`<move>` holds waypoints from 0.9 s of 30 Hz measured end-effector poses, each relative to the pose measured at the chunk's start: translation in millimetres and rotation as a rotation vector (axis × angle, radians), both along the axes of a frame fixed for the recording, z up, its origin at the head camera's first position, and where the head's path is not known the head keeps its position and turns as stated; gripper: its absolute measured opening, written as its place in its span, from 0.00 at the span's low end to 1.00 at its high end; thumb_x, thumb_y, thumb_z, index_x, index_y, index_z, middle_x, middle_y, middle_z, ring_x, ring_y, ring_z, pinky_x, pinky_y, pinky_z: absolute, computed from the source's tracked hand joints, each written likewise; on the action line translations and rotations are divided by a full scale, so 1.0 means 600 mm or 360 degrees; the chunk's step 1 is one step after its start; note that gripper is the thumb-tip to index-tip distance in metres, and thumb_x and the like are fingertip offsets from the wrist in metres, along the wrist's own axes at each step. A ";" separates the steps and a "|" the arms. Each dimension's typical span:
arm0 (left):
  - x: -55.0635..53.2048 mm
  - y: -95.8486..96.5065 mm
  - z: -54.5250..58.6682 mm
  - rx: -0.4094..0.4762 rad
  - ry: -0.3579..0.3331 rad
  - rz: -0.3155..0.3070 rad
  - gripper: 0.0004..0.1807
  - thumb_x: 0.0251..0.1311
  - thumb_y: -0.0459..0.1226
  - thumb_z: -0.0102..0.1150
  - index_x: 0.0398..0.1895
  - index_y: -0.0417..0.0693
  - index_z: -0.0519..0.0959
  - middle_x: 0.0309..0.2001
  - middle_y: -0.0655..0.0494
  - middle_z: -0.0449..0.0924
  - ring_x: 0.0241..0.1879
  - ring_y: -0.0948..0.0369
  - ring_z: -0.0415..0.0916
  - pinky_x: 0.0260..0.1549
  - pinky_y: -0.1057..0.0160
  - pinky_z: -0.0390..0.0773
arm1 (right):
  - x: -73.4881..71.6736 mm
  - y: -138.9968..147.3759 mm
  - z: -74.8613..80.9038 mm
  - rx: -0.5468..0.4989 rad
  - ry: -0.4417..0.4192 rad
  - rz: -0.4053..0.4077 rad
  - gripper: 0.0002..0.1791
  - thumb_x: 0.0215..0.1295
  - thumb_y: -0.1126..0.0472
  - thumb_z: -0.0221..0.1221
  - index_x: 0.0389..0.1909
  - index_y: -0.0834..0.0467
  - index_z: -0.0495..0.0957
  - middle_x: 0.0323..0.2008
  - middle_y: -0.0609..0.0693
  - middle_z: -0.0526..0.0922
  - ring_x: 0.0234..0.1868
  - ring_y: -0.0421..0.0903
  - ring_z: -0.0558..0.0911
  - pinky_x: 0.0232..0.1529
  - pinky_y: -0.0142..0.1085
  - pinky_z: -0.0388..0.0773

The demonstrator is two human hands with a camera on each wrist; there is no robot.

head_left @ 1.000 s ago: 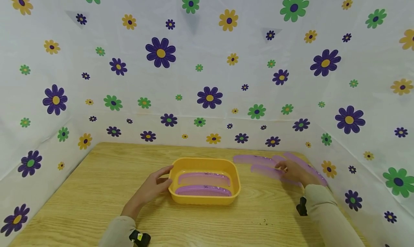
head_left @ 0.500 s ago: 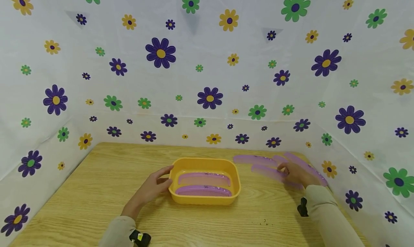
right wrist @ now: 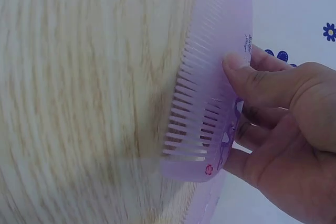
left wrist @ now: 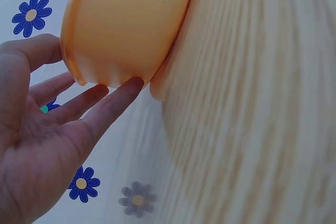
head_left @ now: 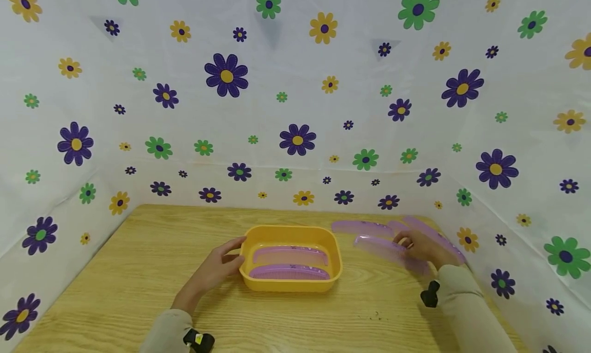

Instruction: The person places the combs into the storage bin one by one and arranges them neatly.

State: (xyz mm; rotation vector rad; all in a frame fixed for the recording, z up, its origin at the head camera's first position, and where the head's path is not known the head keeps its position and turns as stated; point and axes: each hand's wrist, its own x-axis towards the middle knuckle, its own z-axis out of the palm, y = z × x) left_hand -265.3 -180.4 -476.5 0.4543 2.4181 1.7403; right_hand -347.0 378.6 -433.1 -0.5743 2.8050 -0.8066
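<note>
Against the left end of a yellow plastic basket (head_left: 291, 287), my left hand (head_left: 211, 272) rests with fairly straight fingers. In the left wrist view, the fingertips (left wrist: 128, 87) touch the basket's outer wall (left wrist: 126, 19). Two purple combs lie inside: a nearer comb (head_left: 291, 272) and a farther comb (head_left: 288, 250). At the table's right side, my right hand (head_left: 420, 248) pinches a translucent purple comb (right wrist: 218, 77) by its spine, thumb on its face. The comb is tilted, its teeth toward the wood, with its near end raised a little in the right wrist view.
More purple combs lie at the back right, including one comb (head_left: 362, 227) near the back edge and another comb (head_left: 434, 235) slanting along the right edge. A flower-print sheet (head_left: 295, 112) surrounds the wooden table (head_left: 286, 322). Small dark marks dot the table in front of the right hand.
The right hand now has the comb raised and tilted slightly; before, it lay flatter among the others. The left hand and basket have stayed in place.
</note>
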 end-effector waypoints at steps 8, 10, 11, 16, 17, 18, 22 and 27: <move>0.008 -0.011 -0.006 -0.0001 0.0008 -0.0027 0.32 0.77 0.36 0.52 0.81 0.42 0.58 0.77 0.32 0.58 0.69 0.36 0.71 0.55 0.61 0.86 | 0.031 -0.011 -0.002 -0.0082 -0.0008 -0.0034 0.11 0.65 0.77 0.60 0.48 0.71 0.78 0.49 0.77 0.83 0.49 0.68 0.85 0.46 0.51 0.83; 0.010 -0.013 -0.007 0.0000 0.0009 -0.0037 0.32 0.77 0.36 0.52 0.80 0.42 0.58 0.77 0.32 0.59 0.69 0.35 0.71 0.55 0.61 0.86 | 0.038 -0.013 -0.003 -0.0079 0.0010 -0.0042 0.12 0.65 0.77 0.59 0.49 0.72 0.78 0.50 0.78 0.82 0.49 0.69 0.85 0.46 0.51 0.84; 0.012 -0.014 -0.007 -0.0001 0.0009 -0.0041 0.32 0.77 0.36 0.52 0.80 0.42 0.58 0.77 0.32 0.59 0.69 0.35 0.71 0.55 0.61 0.86 | 0.043 -0.015 -0.003 -0.0081 0.0017 -0.0046 0.13 0.65 0.77 0.58 0.50 0.72 0.78 0.51 0.78 0.81 0.49 0.70 0.85 0.46 0.53 0.84; 0.019 -0.020 -0.006 -0.0023 0.0016 -0.0054 0.32 0.77 0.37 0.53 0.80 0.43 0.58 0.77 0.33 0.59 0.69 0.36 0.72 0.55 0.60 0.86 | 0.062 -0.019 0.000 -0.0059 0.0035 -0.0028 0.16 0.65 0.79 0.56 0.53 0.72 0.78 0.56 0.81 0.77 0.53 0.77 0.82 0.51 0.64 0.83; 0.020 -0.021 -0.006 -0.0030 0.0020 -0.0054 0.32 0.77 0.37 0.53 0.80 0.43 0.59 0.77 0.33 0.59 0.69 0.36 0.72 0.55 0.60 0.86 | 0.065 -0.019 0.001 -0.0052 0.0039 -0.0021 0.16 0.66 0.79 0.55 0.54 0.72 0.78 0.56 0.81 0.77 0.53 0.78 0.81 0.52 0.64 0.83; 0.021 -0.023 -0.005 -0.0034 0.0024 -0.0056 0.32 0.77 0.37 0.53 0.80 0.43 0.59 0.78 0.33 0.59 0.69 0.37 0.72 0.55 0.60 0.86 | 0.068 -0.020 0.002 -0.0048 0.0048 -0.0013 0.16 0.66 0.79 0.55 0.54 0.72 0.78 0.56 0.81 0.77 0.54 0.77 0.81 0.52 0.63 0.83; 0.022 -0.028 -0.008 -0.0027 0.0031 -0.0078 0.32 0.78 0.38 0.53 0.81 0.44 0.58 0.78 0.33 0.58 0.70 0.36 0.71 0.56 0.60 0.86 | 0.078 -0.027 0.010 -0.0069 0.0009 -0.0020 0.17 0.69 0.76 0.56 0.58 0.71 0.76 0.53 0.78 0.81 0.51 0.68 0.84 0.47 0.50 0.85; 0.019 -0.029 -0.010 -0.0016 0.0015 -0.0076 0.32 0.77 0.38 0.53 0.81 0.45 0.59 0.78 0.33 0.58 0.70 0.36 0.71 0.56 0.60 0.86 | 0.076 -0.037 0.026 -0.0175 -0.0088 -0.0049 0.19 0.71 0.75 0.55 0.62 0.70 0.74 0.41 0.68 0.86 0.35 0.47 0.79 0.32 0.32 0.74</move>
